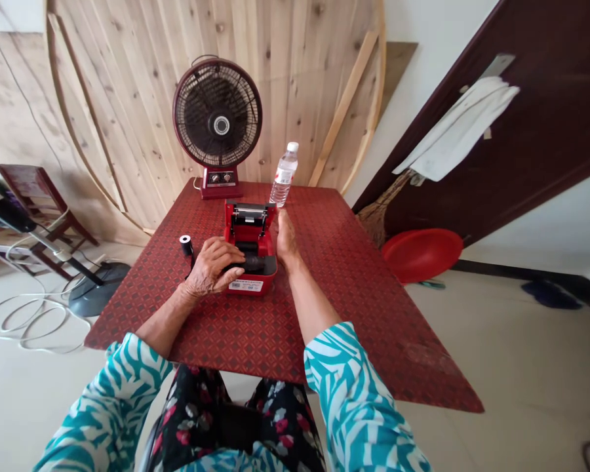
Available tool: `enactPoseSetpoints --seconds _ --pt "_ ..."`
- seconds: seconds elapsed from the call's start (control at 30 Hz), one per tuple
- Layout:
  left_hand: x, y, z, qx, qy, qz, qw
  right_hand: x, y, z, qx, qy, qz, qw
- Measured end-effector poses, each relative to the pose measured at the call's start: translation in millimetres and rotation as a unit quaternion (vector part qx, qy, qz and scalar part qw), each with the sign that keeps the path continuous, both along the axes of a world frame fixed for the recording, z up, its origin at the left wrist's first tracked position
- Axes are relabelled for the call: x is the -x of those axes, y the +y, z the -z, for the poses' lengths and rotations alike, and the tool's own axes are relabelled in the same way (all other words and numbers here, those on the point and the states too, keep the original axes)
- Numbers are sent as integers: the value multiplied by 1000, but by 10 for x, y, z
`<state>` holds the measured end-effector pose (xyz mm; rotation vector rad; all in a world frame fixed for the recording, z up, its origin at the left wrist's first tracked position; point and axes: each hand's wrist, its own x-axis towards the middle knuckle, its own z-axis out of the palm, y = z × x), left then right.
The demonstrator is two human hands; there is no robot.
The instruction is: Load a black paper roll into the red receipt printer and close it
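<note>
A red and black receipt printer (246, 286) sits on the table with its lid (250, 214) raised and its inside showing. My left hand (215, 265) grips its left front edge, the fingers reaching over the black front part and the thumb near the front rim. Along the right side of the printer, my right hand (286, 239) is pressed against the casing; some of its fingers are hidden. A white label (246, 286) is on the printer's front. Just left of my left hand is a small dark roll with a white end (185, 245).
The red patterned table (255, 334) carries a fan (218, 121) at the back and a water bottle (284, 176) behind the printer. A red basin (423, 255) is to the right. On the left are a wooden chair (42, 203), a round stand base (98, 288) and loose cable (24, 321).
</note>
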<state>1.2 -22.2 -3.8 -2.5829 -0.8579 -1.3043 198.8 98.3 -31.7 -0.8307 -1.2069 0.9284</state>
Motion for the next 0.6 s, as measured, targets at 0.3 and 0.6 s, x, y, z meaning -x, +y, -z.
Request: enactPoseSetpoints --seconds 0.3,0.6 --pt "97 -45 -71 11 -140 -151 978 -29 -506 167 -48 -42 76 995" --pt "101 -23 -100 64 -71 -105 990 13 -668 222 -48 -78 122 988"
